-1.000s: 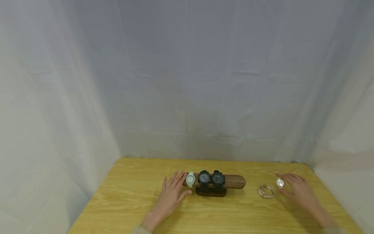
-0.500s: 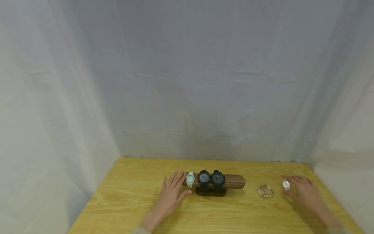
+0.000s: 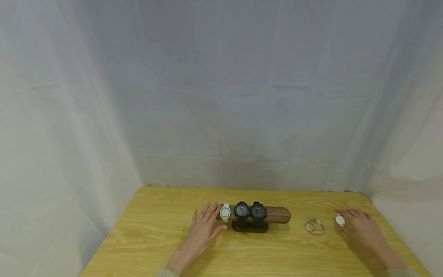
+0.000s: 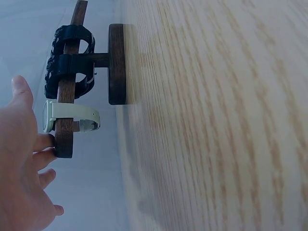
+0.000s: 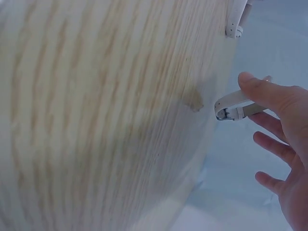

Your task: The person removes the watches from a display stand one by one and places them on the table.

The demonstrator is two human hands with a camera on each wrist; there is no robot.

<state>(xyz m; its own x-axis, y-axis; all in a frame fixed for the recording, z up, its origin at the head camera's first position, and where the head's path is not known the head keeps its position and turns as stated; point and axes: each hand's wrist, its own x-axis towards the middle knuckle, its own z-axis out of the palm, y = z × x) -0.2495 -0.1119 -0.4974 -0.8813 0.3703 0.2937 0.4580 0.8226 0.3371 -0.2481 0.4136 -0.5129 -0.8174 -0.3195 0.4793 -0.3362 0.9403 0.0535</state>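
Observation:
A dark wooden watch stand (image 3: 278, 214) carries a pale green square watch (image 3: 225, 212) at its left end and two black watches (image 3: 242, 211) beside it. With fingers extended, my left hand (image 3: 200, 232) touches the bar's left end; the left wrist view shows fingertips against that end, next to the pale green strap. On the right, my right hand (image 3: 361, 229) pinches a white-strapped watch (image 3: 340, 220) between thumb and index finger. Its buckled strap (image 5: 233, 103) hangs in a loop near the table in the right wrist view, where the dial is hidden.
Between the stand and my right hand lies another light-strapped watch (image 3: 315, 227) with a gold-coloured case, on its side. The wooden table (image 3: 145, 231) is bordered by pale hanging cloth (image 3: 221, 115) at the back and both sides.
My right hand has moved a little to the right and slightly toward me, carrying the white-strapped watch away from the one on the table. My left hand and the stand have stayed put.

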